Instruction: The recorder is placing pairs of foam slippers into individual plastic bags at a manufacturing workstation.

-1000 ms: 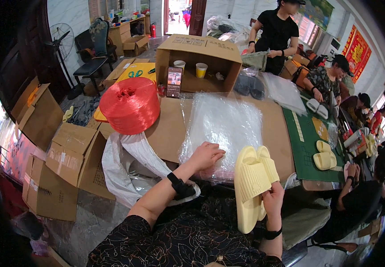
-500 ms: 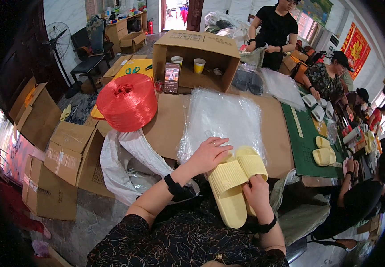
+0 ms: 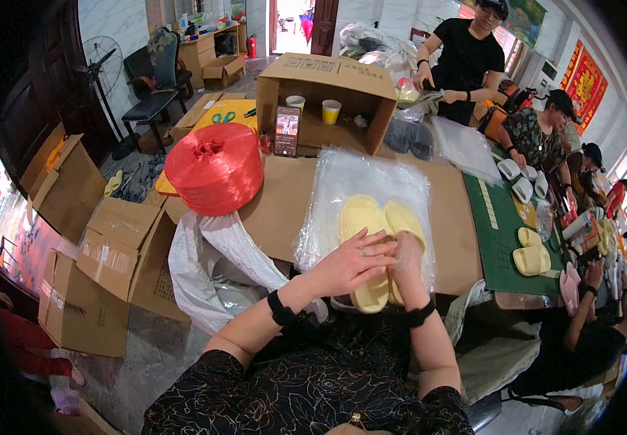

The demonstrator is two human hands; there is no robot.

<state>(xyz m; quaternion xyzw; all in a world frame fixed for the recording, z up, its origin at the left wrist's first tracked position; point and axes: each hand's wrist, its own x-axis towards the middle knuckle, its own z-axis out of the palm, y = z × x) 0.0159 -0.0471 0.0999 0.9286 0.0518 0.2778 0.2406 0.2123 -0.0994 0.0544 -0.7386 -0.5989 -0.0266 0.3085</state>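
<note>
A pair of pale yellow slippers [image 3: 362, 212] lies side by side over the stack of clear plastic bags [image 3: 331, 177] on the table in front of me. My left hand [image 3: 357, 259] rests across their straps, palm down, with its fingers stretched out. At the right slipper, my right hand [image 3: 405, 264] grips the pair near the straps; its fingertips are partly hidden. Some clear film shows around that hand, but whether the slippers are inside a bag I cannot tell.
A red twine roll [image 3: 214, 170] and a white woven sack [image 3: 212, 261] are to the left. Behind the bags stand a phone [image 3: 286, 131] and an open carton [image 3: 328, 72] with cups. A green mat [image 3: 483, 235] holds more slippers at right; several people work there.
Both hands have carried the slippers forward, away from me, over the plastic bags. The right hand has moved up and left, closer to the left hand. A pink slipper now shows at the right.
</note>
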